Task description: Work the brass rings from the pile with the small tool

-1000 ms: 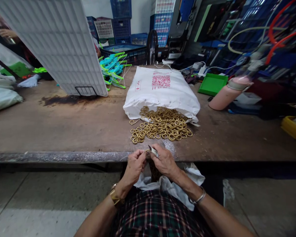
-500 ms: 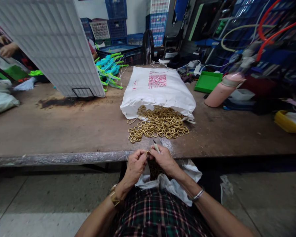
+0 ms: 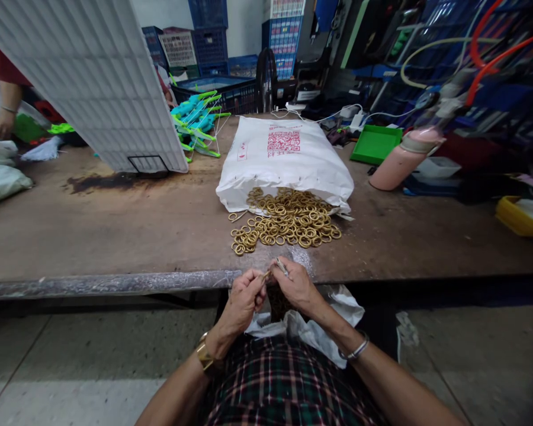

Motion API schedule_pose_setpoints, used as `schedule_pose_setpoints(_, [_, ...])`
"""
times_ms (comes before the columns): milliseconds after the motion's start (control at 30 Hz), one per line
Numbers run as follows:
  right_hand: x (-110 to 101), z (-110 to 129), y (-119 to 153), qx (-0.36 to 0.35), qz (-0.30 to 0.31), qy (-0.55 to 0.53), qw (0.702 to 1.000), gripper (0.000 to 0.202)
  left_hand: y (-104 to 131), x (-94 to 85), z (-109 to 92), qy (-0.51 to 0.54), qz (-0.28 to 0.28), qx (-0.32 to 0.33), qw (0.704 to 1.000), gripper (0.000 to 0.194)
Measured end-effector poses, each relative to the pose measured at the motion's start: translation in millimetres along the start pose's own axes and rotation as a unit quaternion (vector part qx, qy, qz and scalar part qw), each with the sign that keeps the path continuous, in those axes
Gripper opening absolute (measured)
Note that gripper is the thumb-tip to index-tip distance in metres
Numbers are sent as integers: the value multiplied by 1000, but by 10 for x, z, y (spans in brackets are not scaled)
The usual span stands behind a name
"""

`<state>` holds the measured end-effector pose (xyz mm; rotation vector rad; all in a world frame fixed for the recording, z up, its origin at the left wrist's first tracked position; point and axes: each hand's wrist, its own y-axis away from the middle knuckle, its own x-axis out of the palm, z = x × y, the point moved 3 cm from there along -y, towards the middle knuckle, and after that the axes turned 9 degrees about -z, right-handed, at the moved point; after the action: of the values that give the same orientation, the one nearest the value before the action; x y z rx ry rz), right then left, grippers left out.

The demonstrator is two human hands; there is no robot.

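My left hand (image 3: 244, 299) is closed in a pinch on a small brass-coloured ring (image 3: 266, 274), just off the table's front edge. Close beside it, my right hand (image 3: 296, 286) has its fingers wrapped round a small knife (image 3: 282, 267) with a pale handle. Its fingertips are near the ring. Beyond my hands, many brass-coloured rings (image 3: 288, 228) spill from the mouth of a white sack (image 3: 284, 154). On my lap, a white bag (image 3: 308, 334) lies open under my hands, with a dark heap inside.
A ribbed white panel (image 3: 102, 83) leans at the left, beside turquoise and green plastic pieces (image 3: 198, 124). A green tray (image 3: 375, 144), a pink bottle (image 3: 402, 163) and a yellow basket (image 3: 522, 218) stand right. Another person's hand (image 3: 3, 123) shows far left.
My right hand has turned slightly, and the knife's dark blade no longer points up clearly. The ring shows more between my hands. The other person's hand has moved left and down.
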<state>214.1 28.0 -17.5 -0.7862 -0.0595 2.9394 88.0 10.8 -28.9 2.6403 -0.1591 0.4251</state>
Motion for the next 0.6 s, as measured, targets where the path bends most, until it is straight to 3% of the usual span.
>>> schedule_pose_setpoints(133, [11,-28,63,-58,22,118,991,16,-18,-3,-26,-3,-27,17,1000,31])
schedule_pose_setpoints(267, [47,-15,128,-107,71,243,961,18,-48,-18,-34,-7,-48,31,998,31])
schedule_pose_setpoints(600, [67,68,121,-99,119,338,928,25,-61,-48,-39,-52,-68,58,995,25])
